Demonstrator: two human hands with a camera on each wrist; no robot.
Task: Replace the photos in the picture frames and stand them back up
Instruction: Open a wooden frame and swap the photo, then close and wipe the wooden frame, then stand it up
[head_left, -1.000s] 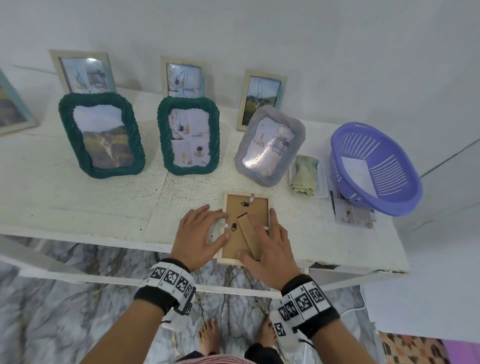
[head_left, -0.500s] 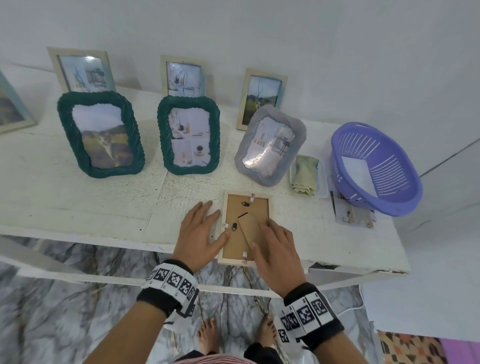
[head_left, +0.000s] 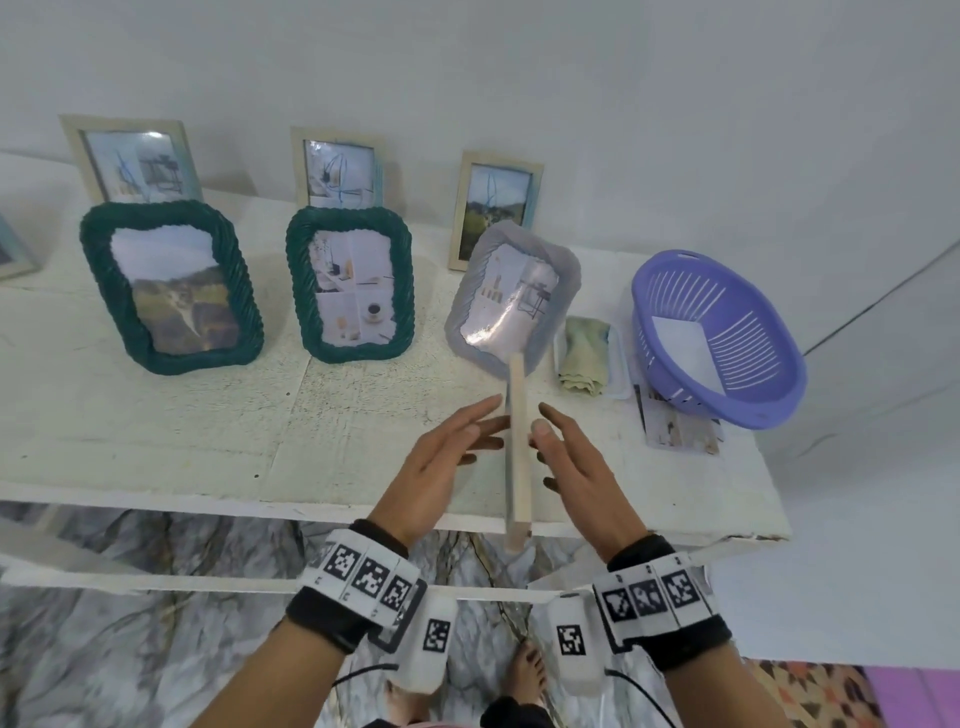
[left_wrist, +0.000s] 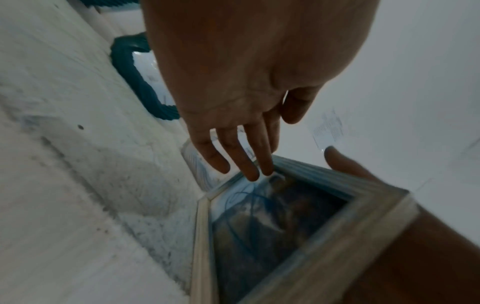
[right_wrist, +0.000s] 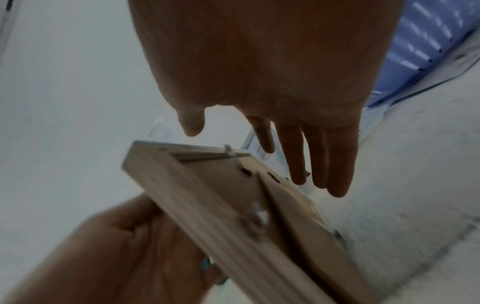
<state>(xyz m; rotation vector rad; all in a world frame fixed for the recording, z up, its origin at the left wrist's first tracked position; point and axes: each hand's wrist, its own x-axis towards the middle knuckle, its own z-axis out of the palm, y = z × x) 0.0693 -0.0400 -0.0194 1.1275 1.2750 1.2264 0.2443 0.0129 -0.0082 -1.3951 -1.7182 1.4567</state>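
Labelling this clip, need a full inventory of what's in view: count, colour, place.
wooden frame: 1, pale wood, on edge between both hands above the table's front edge
green frames: 2, dark green, standing mid-table, left
grey frame: 1, grey, tilted, right of the green ones
back frames: 3, pale wood, against the wall
partial frame: 1, pale, far left, cut off
cloth: 1, light green, in a shallow white tray
basket: 1, purple, table's right end
photo prints: count unclear, under the basket
table: 1, white
left hand: fingers straight, on the frame's front
right hand: fingers straight, on its back
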